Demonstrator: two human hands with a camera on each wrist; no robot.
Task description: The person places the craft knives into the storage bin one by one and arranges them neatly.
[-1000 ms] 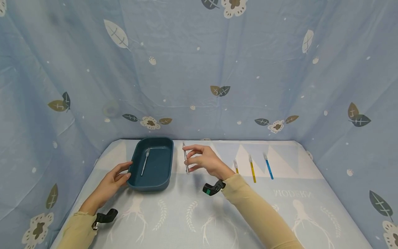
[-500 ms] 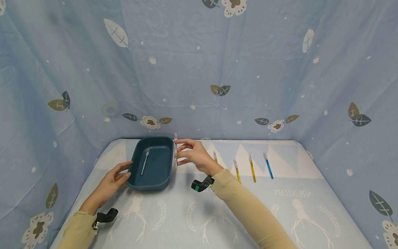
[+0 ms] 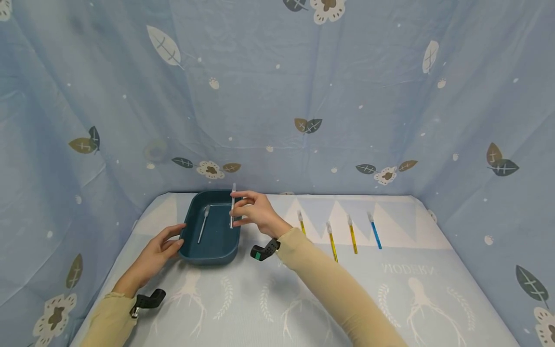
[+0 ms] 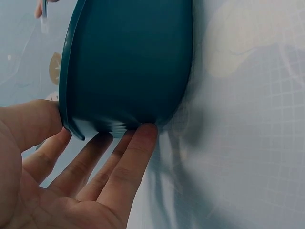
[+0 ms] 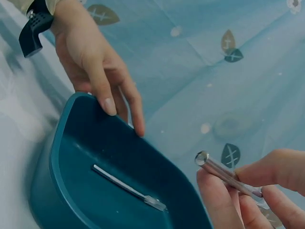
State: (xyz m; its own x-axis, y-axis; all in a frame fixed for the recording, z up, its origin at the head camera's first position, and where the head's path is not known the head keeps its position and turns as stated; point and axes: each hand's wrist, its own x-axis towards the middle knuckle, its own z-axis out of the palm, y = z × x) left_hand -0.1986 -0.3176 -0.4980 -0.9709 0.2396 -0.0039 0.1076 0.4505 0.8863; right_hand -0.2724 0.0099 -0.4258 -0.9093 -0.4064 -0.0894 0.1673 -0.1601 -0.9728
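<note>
The left hand [image 3: 153, 250] pinches the near-side rim of a dark teal tray [image 3: 218, 246] between its thumb and fingers, while the right hand [image 3: 258, 213] holds a slim silver tool [image 3: 232, 204] between thumb and fingertips, above the tray's side nearest that hand. Between the hands, a second silver tool [image 3: 203, 225] with a clear cap lies on the tray's floor. Right of the right hand, three yellow tools [image 3: 352, 236] and, farthest from it, one blue tool [image 3: 375, 232] lie on the tablecloth [image 3: 403, 258].

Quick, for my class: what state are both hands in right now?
Left hand: holding the teal tray by its edge.
Right hand: holding a silver pen-shaped tool.
</note>
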